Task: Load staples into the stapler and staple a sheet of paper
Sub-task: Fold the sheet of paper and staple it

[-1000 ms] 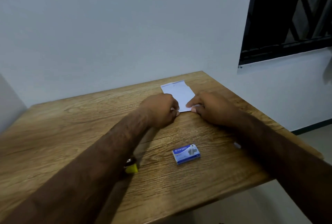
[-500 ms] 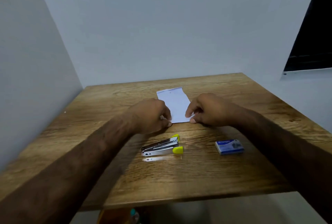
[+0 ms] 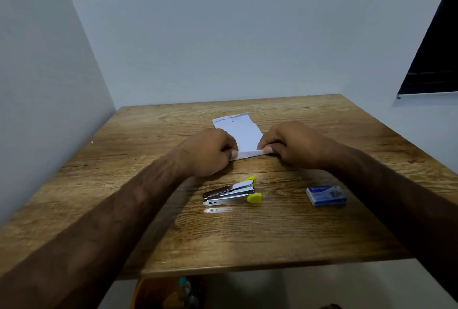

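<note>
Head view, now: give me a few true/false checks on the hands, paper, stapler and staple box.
1. Both hands pinch the paper's near edge. True: the left hand and the right hand each hold a near corner of the paper.
2. The right hand holds the stapler. False: the stapler lies untouched on the table, nearer the camera than the hands.
3. The staple box lies right of the stapler. True: the staple box is to the stapler's right, apart from it.
4. The staple box sits on the paper. False: it lies on bare table, well apart from the paper.
5. The stapler has yellow parts. True: they are at its right end.
</note>
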`<state>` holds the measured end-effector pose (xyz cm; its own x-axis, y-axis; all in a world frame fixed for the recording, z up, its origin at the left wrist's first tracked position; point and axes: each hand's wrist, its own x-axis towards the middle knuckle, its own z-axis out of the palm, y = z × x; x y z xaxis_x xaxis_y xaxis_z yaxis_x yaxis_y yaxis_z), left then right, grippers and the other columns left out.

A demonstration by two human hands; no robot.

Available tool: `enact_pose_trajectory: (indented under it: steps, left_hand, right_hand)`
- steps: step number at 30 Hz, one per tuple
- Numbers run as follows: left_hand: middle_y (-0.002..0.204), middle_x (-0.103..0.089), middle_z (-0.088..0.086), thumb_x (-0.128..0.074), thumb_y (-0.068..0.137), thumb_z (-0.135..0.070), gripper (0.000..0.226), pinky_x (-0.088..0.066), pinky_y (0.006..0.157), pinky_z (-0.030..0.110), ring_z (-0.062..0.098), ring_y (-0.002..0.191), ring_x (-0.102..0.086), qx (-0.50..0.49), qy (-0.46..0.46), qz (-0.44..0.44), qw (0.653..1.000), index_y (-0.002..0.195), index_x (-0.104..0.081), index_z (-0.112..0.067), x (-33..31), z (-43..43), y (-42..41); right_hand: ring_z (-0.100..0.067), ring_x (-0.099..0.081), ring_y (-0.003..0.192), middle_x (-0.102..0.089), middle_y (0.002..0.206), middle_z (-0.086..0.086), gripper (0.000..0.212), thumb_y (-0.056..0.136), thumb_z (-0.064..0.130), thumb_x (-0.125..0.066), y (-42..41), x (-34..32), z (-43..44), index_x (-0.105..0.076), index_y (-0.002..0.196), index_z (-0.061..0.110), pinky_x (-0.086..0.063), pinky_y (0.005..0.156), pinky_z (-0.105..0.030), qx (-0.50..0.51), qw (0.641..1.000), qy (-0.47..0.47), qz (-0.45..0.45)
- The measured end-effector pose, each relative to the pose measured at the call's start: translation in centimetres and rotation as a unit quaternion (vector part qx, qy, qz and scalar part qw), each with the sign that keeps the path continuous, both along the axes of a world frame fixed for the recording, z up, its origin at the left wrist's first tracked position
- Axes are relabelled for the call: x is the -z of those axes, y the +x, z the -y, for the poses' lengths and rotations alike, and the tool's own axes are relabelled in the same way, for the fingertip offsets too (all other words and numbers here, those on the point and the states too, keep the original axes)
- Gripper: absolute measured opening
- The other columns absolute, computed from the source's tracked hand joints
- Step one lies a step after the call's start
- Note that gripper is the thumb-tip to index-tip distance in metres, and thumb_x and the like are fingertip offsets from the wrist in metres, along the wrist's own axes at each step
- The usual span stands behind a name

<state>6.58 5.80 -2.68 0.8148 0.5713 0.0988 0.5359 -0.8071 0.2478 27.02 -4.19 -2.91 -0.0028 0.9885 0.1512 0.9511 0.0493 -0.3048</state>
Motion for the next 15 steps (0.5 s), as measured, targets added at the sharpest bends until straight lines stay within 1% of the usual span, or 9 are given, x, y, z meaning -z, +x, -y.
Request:
enact_pose_trajectory:
  steps: [3,7,9,11,13,15]
  left_hand:
    - [0.089,-0.069,-0.002,-0.056,0.096,-0.023,0.017,-0.051,0.080,0.036,0.019,0.086,-0.060,-0.008,-0.016,0.013,1.000,0.083,-0.065,-0.028,0.1,-0.2,0.2]
    - [0.086,-0.065,-0.008,-0.057,0.096,-0.024,0.015,-0.046,0.075,0.031,0.016,0.086,-0.059,-0.015,-0.019,0.040,0.999,0.095,-0.072,-0.024,0.7,-0.5,0.2]
    - [0.086,-0.064,-0.010,-0.062,0.093,-0.026,0.015,-0.042,0.073,0.029,0.014,0.084,-0.057,-0.017,-0.016,0.054,0.998,0.103,-0.073,-0.025,1.0,-0.8,0.2]
    - [0.084,-0.062,-0.014,-0.066,0.090,-0.030,0.020,-0.040,0.072,0.027,0.010,0.079,-0.056,-0.022,-0.007,0.071,0.997,0.109,-0.070,-0.029,1.3,-0.9,0.2]
    - [0.079,-0.059,-0.016,-0.068,0.088,-0.031,0.022,-0.039,0.071,0.026,0.007,0.076,-0.055,-0.023,-0.006,0.087,0.996,0.110,-0.069,-0.031,1.5,-1.0,0.2]
    - [0.084,-0.060,-0.014,-0.068,0.088,-0.031,0.024,-0.040,0.072,0.026,0.009,0.079,-0.055,-0.017,0.000,0.086,0.996,0.112,-0.070,-0.030,1.7,-1.0,0.2]
  right_hand:
    - [-0.011,-0.061,0.089,-0.075,0.098,0.009,0.020,0.095,0.021,-0.059,0.1,0.0,-0.6,-0.076,0.103,0.025,-0.041,0.070,-0.028,0.005,1.000,0.004,0.012]
    - [-0.012,-0.061,0.087,-0.074,0.097,0.009,0.019,0.095,0.024,-0.059,0.2,0.3,-0.9,-0.075,0.103,0.028,-0.039,0.069,-0.027,0.019,1.000,0.021,0.007]
    - [-0.012,-0.062,0.089,-0.075,0.099,0.009,0.019,0.094,0.024,-0.061,0.2,0.4,-1.2,-0.076,0.104,0.028,-0.042,0.073,-0.028,0.030,0.999,0.024,-0.007]
    - [-0.011,-0.063,0.090,-0.075,0.101,0.009,0.019,0.092,0.023,-0.063,0.1,0.3,-1.5,-0.077,0.104,0.028,-0.044,0.075,-0.028,0.036,0.999,0.026,-0.025]
    - [-0.009,-0.062,0.090,-0.075,0.099,0.011,0.020,0.090,0.021,-0.064,0.1,0.5,-1.7,-0.078,0.102,0.028,-0.042,0.074,-0.026,0.036,0.998,0.030,-0.035]
    - [-0.008,-0.062,0.090,-0.072,0.096,0.013,0.020,0.088,0.018,-0.065,0.1,0.6,-1.8,-0.080,0.100,0.026,-0.042,0.074,-0.026,0.039,0.998,0.028,-0.038]
